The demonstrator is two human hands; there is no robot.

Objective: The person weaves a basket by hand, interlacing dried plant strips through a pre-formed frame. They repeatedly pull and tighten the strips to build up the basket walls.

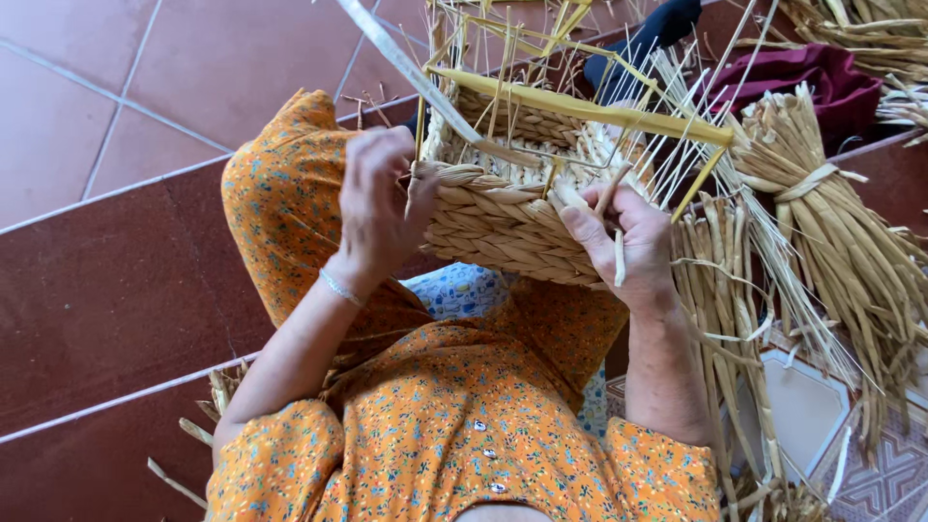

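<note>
1. In the head view we look down at a half-woven basket [503,217] resting on the lap of a person in an orange flowered dress [454,406], above a red tiled floor [126,271].
2. The left hand [377,208] sits at the basket's left end, its fingers curled together and pinching the braided rim there; a thin bracelet [340,287] circles that wrist.
3. The right hand [633,242] grips the basket's right end, thumb pressed on the woven wall, fingers closed around the edge with a pale straw strand [619,269] held among them.
4. A yellow frame [580,108] of thin bars runs across the top of the basket, and loose straw stakes [677,126] stand up from the weave through it.
5. Just right of the right hand lies a tied bundle of dried straw [822,222], its stalks fanning out toward the lower right.
6. Beyond the basket we see a dark red cloth [822,82] and a dark blue cloth [648,34] on the floor.
</note>
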